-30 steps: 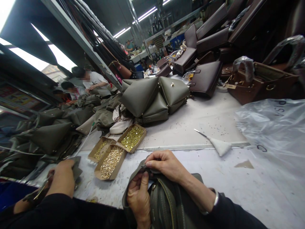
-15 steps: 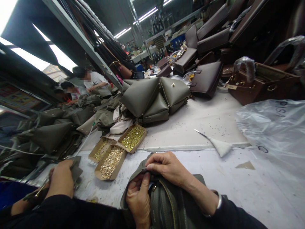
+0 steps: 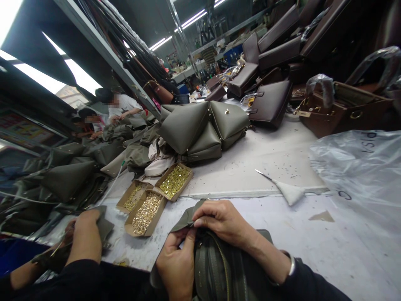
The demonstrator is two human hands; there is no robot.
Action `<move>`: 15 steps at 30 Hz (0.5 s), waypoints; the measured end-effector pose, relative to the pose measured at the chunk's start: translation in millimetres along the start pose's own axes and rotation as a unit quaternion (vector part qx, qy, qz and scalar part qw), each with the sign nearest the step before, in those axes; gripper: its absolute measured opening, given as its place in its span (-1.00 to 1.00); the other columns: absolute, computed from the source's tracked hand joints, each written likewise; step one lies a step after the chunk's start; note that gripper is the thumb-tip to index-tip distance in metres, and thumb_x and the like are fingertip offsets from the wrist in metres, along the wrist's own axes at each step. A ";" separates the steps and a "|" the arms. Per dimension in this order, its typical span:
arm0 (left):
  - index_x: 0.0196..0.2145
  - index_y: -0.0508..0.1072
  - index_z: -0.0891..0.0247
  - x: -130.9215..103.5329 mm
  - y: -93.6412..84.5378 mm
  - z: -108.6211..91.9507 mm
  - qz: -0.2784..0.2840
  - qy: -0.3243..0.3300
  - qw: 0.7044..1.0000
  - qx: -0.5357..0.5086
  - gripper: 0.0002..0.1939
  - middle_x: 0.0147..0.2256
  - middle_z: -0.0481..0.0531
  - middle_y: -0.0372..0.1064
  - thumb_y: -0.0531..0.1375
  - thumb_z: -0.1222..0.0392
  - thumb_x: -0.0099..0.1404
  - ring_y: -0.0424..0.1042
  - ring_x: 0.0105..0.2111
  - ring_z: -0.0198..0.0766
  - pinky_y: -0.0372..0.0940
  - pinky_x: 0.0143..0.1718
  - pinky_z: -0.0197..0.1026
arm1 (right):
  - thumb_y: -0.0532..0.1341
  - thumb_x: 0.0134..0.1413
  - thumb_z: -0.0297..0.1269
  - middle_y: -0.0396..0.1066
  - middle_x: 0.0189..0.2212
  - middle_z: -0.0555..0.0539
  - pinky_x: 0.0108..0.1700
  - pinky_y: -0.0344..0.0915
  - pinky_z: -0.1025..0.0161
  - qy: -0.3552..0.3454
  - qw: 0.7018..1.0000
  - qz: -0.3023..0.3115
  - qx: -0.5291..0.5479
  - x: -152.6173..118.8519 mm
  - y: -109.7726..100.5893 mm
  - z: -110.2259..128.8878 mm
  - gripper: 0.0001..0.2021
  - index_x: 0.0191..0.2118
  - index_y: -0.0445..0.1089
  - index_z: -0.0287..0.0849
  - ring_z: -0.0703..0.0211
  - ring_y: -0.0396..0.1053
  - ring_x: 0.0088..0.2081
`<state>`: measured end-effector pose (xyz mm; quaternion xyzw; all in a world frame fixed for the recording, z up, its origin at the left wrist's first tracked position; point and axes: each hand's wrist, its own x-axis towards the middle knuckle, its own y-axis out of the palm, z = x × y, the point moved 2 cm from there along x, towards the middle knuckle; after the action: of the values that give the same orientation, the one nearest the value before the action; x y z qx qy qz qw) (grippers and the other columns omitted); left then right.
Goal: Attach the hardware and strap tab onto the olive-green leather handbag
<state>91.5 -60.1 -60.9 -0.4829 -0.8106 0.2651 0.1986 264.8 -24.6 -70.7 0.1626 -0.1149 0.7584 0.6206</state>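
Note:
An olive-green bag (image 3: 216,267) with a zipper lies at the front edge of the table, close to me. My left hand (image 3: 177,265) grips its upper edge from the left, thumb pressed on the material. From above, my right hand (image 3: 224,219) pinches the same edge, thumb and fingers together. Both hands meet at a fold of the bag's flap (image 3: 184,219); any small part between the fingertips is hidden. Just beyond them stand cardboard trays of small metal fittings, one with gold-coloured pieces (image 3: 147,213) and one with yellowish pieces (image 3: 173,182).
At left, a co-worker's hands (image 3: 84,232) handle another olive piece. Olive bags (image 3: 194,129) are stacked behind the trays. A pointed tool with a wrapped handle (image 3: 286,190), plastic sheeting (image 3: 360,167) and brown handbags (image 3: 347,104) occupy the right side. Other people sit far left.
My left hand has shifted slightly left and down along the bag's edge, the flap moving with it. The right hand stays nearly in place. The co-worker's hands moved a little right.

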 end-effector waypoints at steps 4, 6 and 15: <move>-0.46 0.57 0.16 -2.7 -0.3 -0.5 -0.033 0.052 0.997 0.040 -0.61 -0.47 0.03 0.58 0.32 -0.23 -0.04 0.55 -0.41 -0.02 0.36 -0.29 -0.11 | 0.39 0.15 -0.40 0.51 -0.36 0.01 -0.20 0.31 0.33 -0.031 0.999 0.004 -0.036 -1.0 -0.2 2.3 -0.94 -0.25 0.60 -0.13 0.23 0.46 -0.29; -0.45 0.57 0.14 -3.4 1.4 2.4 -0.052 0.076 0.995 0.050 -0.66 -0.47 0.02 0.58 0.30 -0.19 0.01 0.55 -0.42 -0.04 0.36 -0.32 -0.12 | 0.40 0.15 -0.35 0.49 -0.36 0.01 -0.21 0.30 0.32 -0.034 0.998 0.010 -0.046 -1.4 -0.8 2.5 -0.94 -0.23 0.59 -0.12 0.21 0.45 -0.29; -0.35 0.51 0.16 -8.4 -1.9 -2.4 -0.108 0.348 0.924 0.114 -0.95 -0.44 -0.05 0.52 0.27 0.18 0.30 0.50 -0.44 -0.22 0.36 -0.28 -0.26 | 0.37 -0.03 -0.58 0.46 -0.27 0.02 -0.19 0.28 0.32 -0.037 0.991 0.057 -0.111 -4.2 -3.2 11.3 -0.66 -0.12 0.50 -0.11 0.22 0.40 -0.25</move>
<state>95.4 -67.8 -58.3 -0.4281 -0.7021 0.1480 0.5495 269.9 -32.0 -62.0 0.1141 -0.2304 0.7687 0.5856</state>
